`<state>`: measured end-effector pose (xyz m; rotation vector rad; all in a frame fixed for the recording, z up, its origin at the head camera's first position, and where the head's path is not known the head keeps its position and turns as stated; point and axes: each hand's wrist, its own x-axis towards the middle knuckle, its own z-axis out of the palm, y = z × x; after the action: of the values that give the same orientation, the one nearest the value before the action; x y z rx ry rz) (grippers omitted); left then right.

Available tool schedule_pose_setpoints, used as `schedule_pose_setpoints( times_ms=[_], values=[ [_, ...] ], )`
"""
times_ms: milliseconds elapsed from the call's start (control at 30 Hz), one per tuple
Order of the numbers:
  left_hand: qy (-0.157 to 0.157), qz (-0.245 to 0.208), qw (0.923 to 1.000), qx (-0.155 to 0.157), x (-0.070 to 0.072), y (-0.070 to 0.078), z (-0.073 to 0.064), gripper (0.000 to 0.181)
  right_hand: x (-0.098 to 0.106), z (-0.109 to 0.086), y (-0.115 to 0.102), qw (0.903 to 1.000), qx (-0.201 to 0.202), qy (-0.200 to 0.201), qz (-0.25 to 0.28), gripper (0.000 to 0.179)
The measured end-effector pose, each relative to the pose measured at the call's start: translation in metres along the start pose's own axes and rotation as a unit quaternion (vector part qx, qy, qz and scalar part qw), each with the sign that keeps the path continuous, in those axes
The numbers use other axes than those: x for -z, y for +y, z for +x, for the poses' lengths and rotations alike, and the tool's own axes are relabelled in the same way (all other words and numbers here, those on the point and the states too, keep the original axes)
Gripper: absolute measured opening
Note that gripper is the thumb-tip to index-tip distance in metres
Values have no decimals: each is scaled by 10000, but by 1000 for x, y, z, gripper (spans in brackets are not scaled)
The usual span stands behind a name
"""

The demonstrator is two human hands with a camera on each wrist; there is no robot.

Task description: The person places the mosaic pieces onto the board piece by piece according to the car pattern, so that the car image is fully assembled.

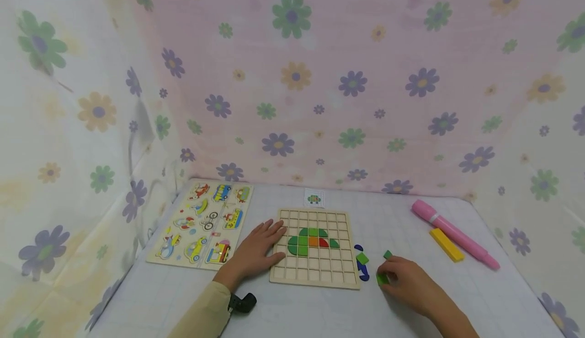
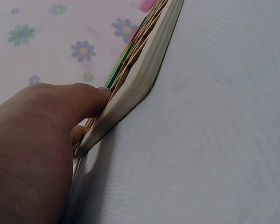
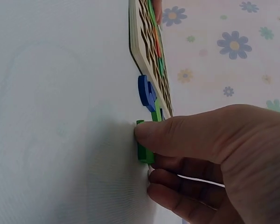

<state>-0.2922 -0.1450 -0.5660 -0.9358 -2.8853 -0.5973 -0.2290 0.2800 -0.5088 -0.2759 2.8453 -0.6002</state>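
A wooden grid board (image 1: 315,283) lies in the middle of the table. Green, orange and red tiles (image 1: 313,241) fill several of its cells in a joined shape. My left hand (image 1: 256,250) rests at the board's left edge, fingers spread and fairly straight; its thumb (image 2: 86,100) touches the rim in the left wrist view. To the right of the board, my right hand (image 1: 408,283) pinches a green block (image 3: 144,153) low over the table, thumb on its near face. Another green piece (image 1: 388,254) lies just beyond that hand.
Between board and right hand lie blue pieces (image 1: 363,272) and a green square (image 1: 362,258). A small picture card (image 1: 314,198) sits behind the board. A vehicle puzzle (image 1: 185,236) lies at left; a pink marker-shaped tube (image 1: 461,236) and a yellow bar (image 1: 446,245) at right.
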Motion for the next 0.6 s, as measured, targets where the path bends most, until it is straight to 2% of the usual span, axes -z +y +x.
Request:
schedule_pose_setpoints(
  times_ms=[300,433,600],
  values=[
    [74,18,10000,4,1,-1,2,74,0,0,0,9999,131,67,-19,24],
    [-45,2,10000,31,-1,-1,1,75,0,0,-1,9999,136,47,28,24],
    [-1,39,10000,32,-1,0,0,75,2,2,-4,9981,529,316,-58,24]
  ],
)
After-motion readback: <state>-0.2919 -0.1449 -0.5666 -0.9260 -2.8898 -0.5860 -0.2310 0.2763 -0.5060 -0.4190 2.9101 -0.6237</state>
